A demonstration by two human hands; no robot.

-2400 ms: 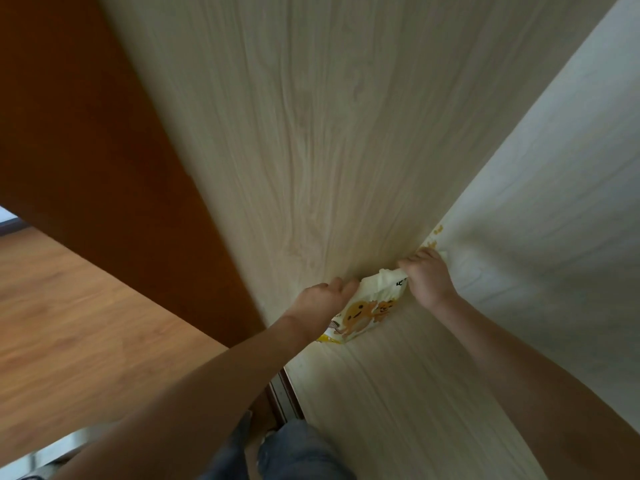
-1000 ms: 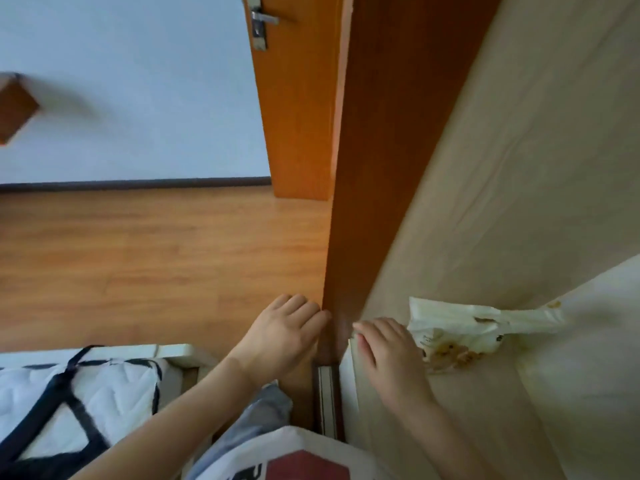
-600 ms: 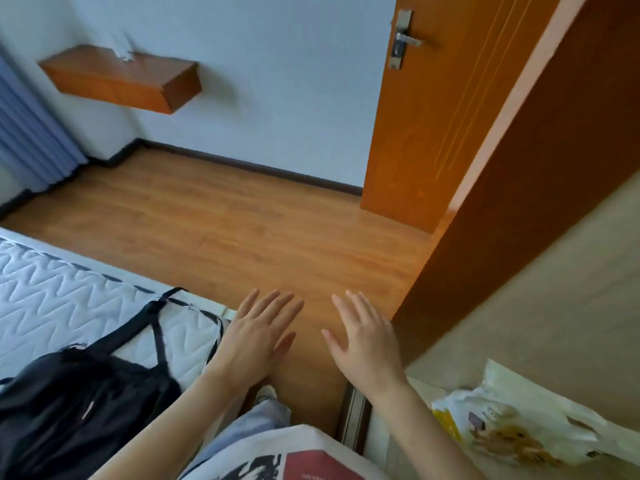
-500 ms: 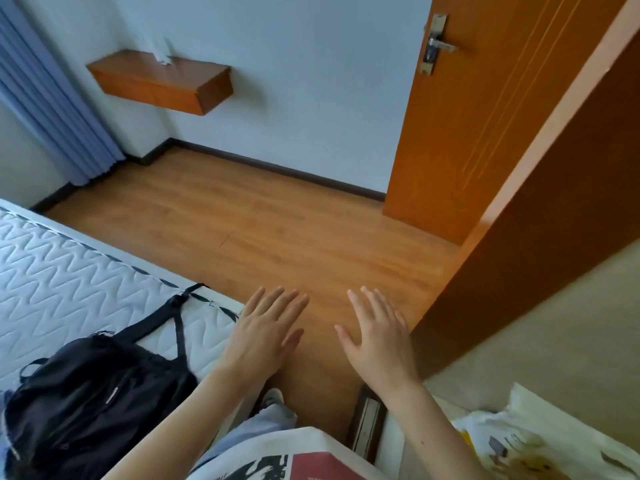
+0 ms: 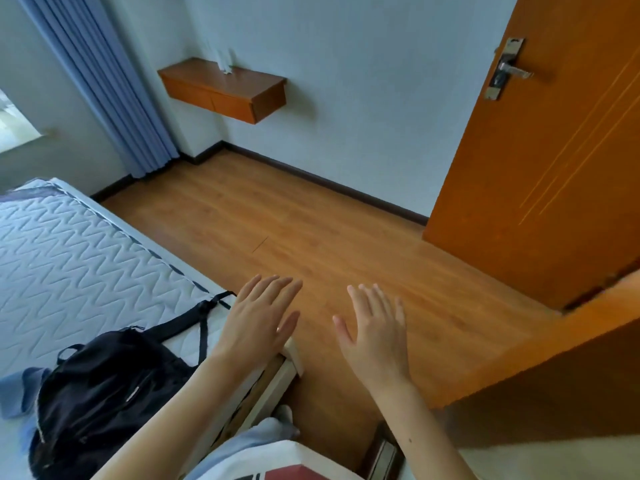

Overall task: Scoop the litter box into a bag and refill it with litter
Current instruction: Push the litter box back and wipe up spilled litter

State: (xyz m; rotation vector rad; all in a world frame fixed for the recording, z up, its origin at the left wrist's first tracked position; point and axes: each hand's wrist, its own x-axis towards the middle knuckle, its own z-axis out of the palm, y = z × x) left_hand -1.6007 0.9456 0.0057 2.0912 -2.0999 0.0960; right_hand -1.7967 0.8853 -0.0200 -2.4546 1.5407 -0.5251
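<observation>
My left grip [image 5: 259, 320] and right grip [image 5: 375, 336] hung flat above the wooden floor [image 5: 346, 244], fingers straight and spread, each holding nothing, beside the bed [image 5: 79, 258].

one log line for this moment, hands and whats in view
left hand: open, empty | right hand: open, empty | backpack: on mattress | litter box: not visible

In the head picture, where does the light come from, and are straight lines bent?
Head view: daylight enters at the window on the far left; the shelf casts a soft shadow rightward on the wall; wide-angle distortion tilts the curtain and door; both hands stay sharp.
</observation>
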